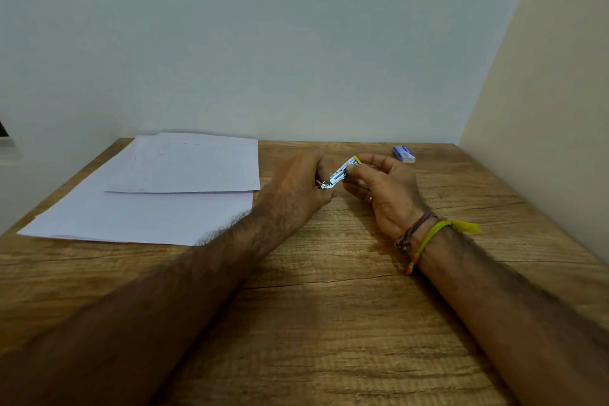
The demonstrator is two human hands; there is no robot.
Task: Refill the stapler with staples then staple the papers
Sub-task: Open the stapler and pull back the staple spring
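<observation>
A small silver stapler [341,173] with a yellow end is held above the wooden table [329,306] between both hands. My left hand [296,188] grips its lower metal end, where a bit of metal sticks out. My right hand [385,188] pinches the yellow upper end with thumb and fingers. Whether the stapler's magazine is open is hard to tell. A small blue staple box [404,153] lies at the back right of the table. White papers [158,194] lie spread at the back left, one sheet on top of others.
A pale wall stands just behind the table, and a cream wall [543,109] runs along its right edge. Thread bands and a yellow-green band sit on my right wrist [425,237].
</observation>
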